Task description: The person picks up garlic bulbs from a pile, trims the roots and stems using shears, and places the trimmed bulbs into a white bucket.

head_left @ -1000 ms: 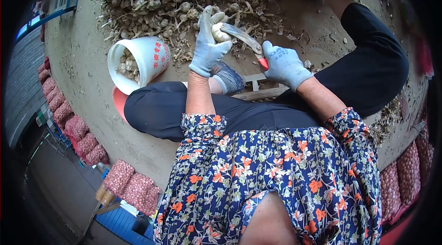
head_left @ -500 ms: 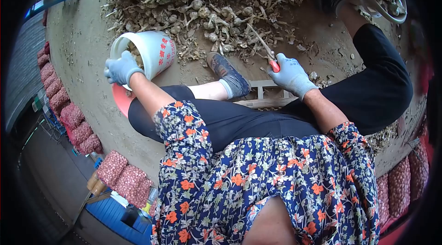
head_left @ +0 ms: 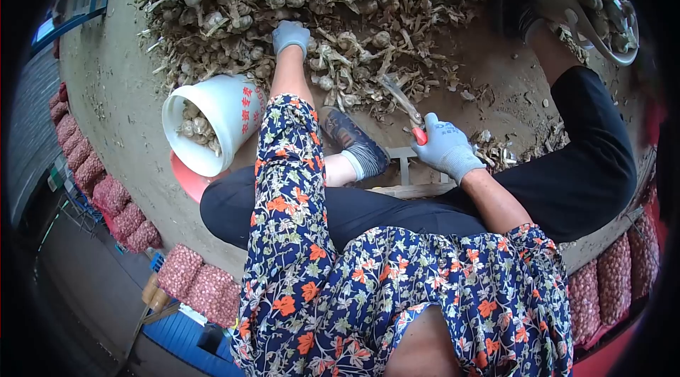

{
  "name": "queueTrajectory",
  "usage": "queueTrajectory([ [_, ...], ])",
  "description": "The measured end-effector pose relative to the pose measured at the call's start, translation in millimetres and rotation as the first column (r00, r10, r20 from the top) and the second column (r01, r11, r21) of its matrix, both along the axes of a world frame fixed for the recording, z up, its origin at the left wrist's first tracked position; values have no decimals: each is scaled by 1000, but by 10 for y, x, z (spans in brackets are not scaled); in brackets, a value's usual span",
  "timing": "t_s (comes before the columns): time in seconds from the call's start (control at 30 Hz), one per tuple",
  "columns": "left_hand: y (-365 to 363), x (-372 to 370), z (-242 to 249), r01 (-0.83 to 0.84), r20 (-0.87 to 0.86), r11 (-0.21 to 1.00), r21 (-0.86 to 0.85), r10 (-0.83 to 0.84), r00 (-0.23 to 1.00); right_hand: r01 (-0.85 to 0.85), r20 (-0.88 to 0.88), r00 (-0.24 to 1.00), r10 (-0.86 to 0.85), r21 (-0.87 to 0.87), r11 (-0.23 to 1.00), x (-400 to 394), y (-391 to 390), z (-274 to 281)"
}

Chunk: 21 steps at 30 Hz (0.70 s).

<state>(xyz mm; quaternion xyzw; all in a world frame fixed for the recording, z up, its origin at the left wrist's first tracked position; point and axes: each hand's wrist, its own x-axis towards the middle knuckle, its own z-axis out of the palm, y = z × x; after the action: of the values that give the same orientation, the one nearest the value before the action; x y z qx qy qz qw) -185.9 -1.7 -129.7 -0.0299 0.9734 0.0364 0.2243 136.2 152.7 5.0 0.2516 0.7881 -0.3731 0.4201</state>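
My left hand (head_left: 290,36), in a pale grey glove, is down on the pile of dried garlic (head_left: 234,12) with its fingers curled in among the bulbs and stalks. Whatever those fingers hold is hidden from me. My right hand (head_left: 448,147), gloved too, is closed around the red handle of a long-bladed cutting tool (head_left: 404,102). Its blade points forward and left, over loose stalks at the pile's edge. Left of my left forearm, a white bucket with red lettering (head_left: 237,109) lies tilted towards me, with several garlic bulbs (head_left: 198,127) inside.
A second bucket of garlic (head_left: 626,54) stands at the upper right. My shoe (head_left: 352,137) rests between the white bucket and a low wooden frame (head_left: 404,164). Trimmed scraps (head_left: 496,150) lie beside my right hand. Filled mesh sacks (head_left: 198,281) line the floor's edge.
My left hand has left the white bucket's mouth and moved forward and right onto the garlic pile. Bulbs now show inside the bucket. My right hand keeps hold of the cutting tool.
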Motion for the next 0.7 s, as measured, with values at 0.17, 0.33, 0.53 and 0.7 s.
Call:
queueTrajectory([
  [0.17, -383, -97, 10, -202, 292, 804, 559, 38, 956, 19, -42, 999, -19, -6, 1000, -35, -4, 9],
  [0.33, -179, 633, 1037, -476, 531, 246, 844, -267, 804, 84, -318, 945, -69, 35, 996, -80, 12, 55],
  [0.53, 14, 1235, 1382, -476, 513, 199, 857, -426, 745, 25, -513, 841, 171, 353, 935, -68, 62, 188],
  [0.7, 134, 1640, 1594, -282, 386, 341, 896, -290, 876, -17, -495, 839, 226, 392, 920, 4, 66, 278],
])
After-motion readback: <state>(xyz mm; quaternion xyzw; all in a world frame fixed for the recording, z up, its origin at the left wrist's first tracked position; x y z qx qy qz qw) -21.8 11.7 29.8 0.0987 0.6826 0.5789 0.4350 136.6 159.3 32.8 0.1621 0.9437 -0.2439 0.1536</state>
